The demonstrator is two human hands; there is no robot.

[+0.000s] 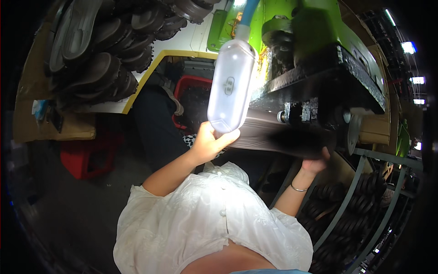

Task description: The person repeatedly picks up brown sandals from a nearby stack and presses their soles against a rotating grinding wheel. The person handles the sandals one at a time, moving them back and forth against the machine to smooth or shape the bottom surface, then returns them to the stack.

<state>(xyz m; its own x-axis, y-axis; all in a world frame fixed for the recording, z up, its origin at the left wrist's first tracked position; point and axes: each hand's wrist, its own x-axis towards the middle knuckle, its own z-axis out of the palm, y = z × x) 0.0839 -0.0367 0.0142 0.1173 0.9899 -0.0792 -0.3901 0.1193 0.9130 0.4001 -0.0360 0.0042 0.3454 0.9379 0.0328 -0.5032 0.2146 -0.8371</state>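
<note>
A dark brown shoe sole point(258, 133) spans the space between my hands, below the machine's black metal head point(315, 102). My left hand point(211, 144) is closed on its left end, thumb along the near edge. At the right end, my right hand point(317, 162) grips the sole, its fingers partly hidden and a little blurred. A white oval lamp point(231, 86) hangs in front and covers part of the sole and the left fingertips. Close to the sole's far edge sits a small round metal part point(281, 116) of the machine.
Dark soles point(109, 73) are piled on the yellow-edged table point(159, 57) at the left. A red bin point(182, 84) holding dark scraps stands beyond my left hand. The green machine point(321, 34) rises at the far right; a metal rack point(349, 196) with stacked soles is at the right.
</note>
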